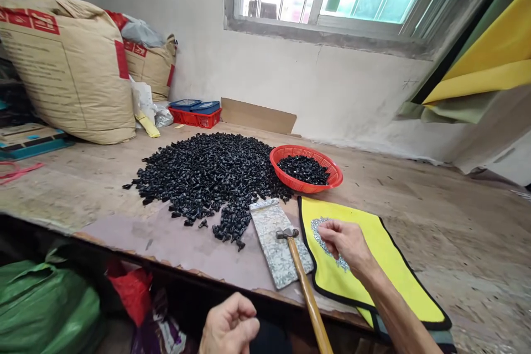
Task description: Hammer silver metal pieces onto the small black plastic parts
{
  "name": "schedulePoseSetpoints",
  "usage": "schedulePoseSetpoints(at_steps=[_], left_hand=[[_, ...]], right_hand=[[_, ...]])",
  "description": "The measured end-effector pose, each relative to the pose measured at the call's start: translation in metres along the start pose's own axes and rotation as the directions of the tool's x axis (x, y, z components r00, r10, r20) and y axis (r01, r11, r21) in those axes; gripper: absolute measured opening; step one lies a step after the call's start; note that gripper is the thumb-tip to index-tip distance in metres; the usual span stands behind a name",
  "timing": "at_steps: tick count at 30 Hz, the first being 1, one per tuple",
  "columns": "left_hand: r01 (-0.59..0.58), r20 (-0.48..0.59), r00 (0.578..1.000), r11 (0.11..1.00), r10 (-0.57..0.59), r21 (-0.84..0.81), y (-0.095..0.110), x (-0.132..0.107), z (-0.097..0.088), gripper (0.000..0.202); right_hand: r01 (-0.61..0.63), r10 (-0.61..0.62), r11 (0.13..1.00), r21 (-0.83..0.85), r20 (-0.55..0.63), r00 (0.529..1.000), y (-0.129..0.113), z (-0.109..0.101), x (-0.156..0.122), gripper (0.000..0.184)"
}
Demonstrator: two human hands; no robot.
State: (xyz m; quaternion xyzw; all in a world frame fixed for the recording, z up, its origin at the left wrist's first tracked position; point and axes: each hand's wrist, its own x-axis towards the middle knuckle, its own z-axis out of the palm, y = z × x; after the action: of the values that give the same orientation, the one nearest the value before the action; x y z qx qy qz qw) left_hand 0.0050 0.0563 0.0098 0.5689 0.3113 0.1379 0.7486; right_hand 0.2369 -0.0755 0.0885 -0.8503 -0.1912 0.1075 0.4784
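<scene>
My right hand point(346, 244) rests on a yellow cloth point(373, 265) with black trim, its fingers curled over a small heap of tiny silver parts point(321, 230). My left hand point(230, 325) hangs below the table's front edge, fingers closed in a loose fist; what it holds, if anything, is hidden. Between the hands lies a hammer point(305, 282) with a wooden handle, its head on a speckled stone slab point(276, 240). Left of the slab spreads a large pile of small black parts point(207, 174).
A red basket point(307, 182) with black parts stands behind the cloth. Brown sacks point(70, 61) sit at the back left, a red tray point(194, 116) by the wall. Green and red bags point(50, 298) lie under the wooden table point(83, 188). A window is above.
</scene>
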Motion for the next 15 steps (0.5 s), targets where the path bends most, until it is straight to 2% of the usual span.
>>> schedulePoseSetpoints(at_steps=[2,5,8,11,15], left_hand=[[-0.012,-0.079,0.997,1.0,0.012,0.011,0.008,-0.002,-0.013,0.019],[-0.024,-0.169,0.985,0.999,0.029,0.035,0.018,-0.003,-0.028,0.022],[0.009,-0.229,0.973,0.999,0.002,0.048,0.023,-0.006,-0.035,0.023],[0.039,-0.255,0.967,0.998,-0.023,0.055,0.025,-0.01,-0.033,0.021],[0.061,-0.255,0.967,0.991,-0.028,0.12,0.032,-0.011,-0.026,0.017]], right_hand=[[0.016,-0.028,0.991,-0.134,-0.087,0.996,0.019,-0.01,-0.01,0.018],[0.032,-0.102,0.948,-0.317,-0.208,0.973,0.048,-0.033,-0.014,0.026],[0.091,-0.193,0.858,-0.505,-0.153,0.969,0.078,-0.045,-0.013,0.031],[0.155,-0.258,0.759,-0.632,-0.075,0.963,0.104,-0.04,-0.013,0.031],[0.149,-0.273,0.744,-0.651,-0.092,0.958,0.118,-0.031,-0.012,0.024]])
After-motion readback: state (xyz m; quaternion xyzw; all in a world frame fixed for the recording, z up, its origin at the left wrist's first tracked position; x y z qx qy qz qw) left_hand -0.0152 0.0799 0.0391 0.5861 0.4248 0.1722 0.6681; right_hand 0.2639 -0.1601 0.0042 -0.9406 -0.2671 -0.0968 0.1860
